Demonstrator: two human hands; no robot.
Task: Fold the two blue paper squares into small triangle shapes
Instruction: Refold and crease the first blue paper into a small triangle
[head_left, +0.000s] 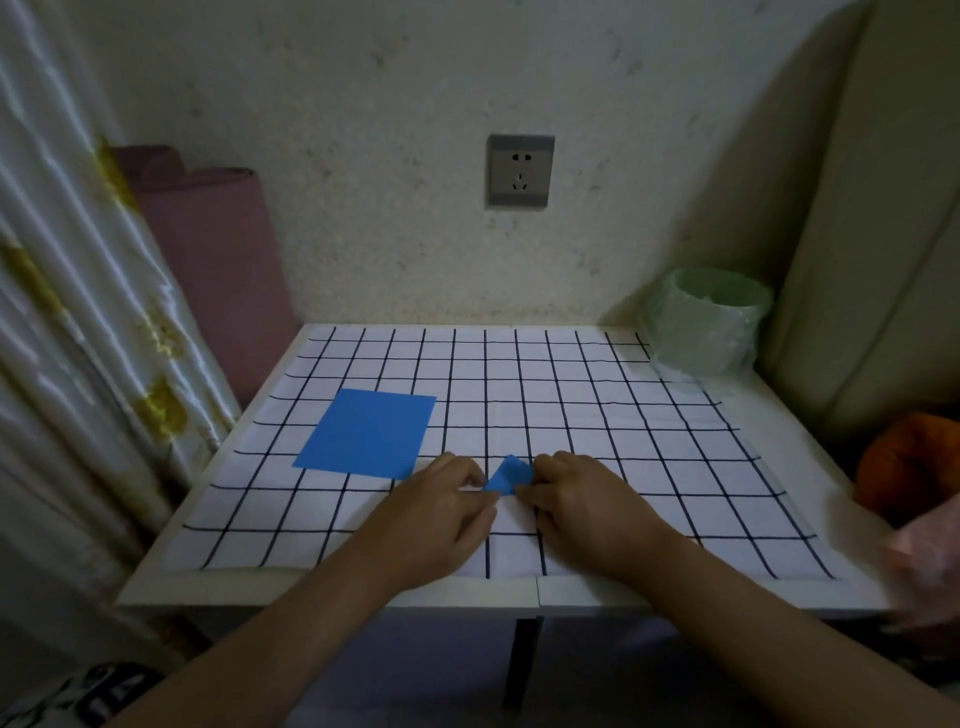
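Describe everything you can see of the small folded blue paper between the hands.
The folded blue paper is a small, roughly triangular piece, bright blue and matte. It sits low over the grid-patterned sheet, near the sheet's front middle, with its tip pointing away from the person. The left hand pinches its lower left corner. The right hand grips its right edge and hides part of it.

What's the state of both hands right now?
Left hand: pinching the folded blue paper.
Right hand: pinching the same paper.
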